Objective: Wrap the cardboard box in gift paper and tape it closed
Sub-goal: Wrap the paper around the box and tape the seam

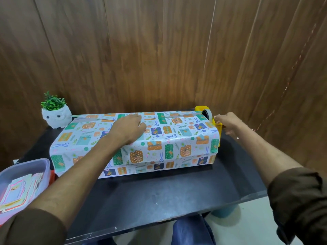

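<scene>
While the wrapped box (159,144) lies on the bench (159,200), the left grip (129,128) presses its top paper; the right grip (227,121) clasps the tape dispenser (203,110) at its right end; seam-taping seems underway; next, sever the tape cleanly.

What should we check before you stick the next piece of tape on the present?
1. White gift paper with colourful present prints lies over the top and front: ok.
2. Left hand rests on top, holding the paper down: ok.
3. Right hand holds the yellow plastic tape dispenser at the far right corner: ok.
4. Paper seam along the far top edge taped all the way: cannot tell.
5. Paper folded shut at both ends: cannot tell, since the ends face away.
</scene>
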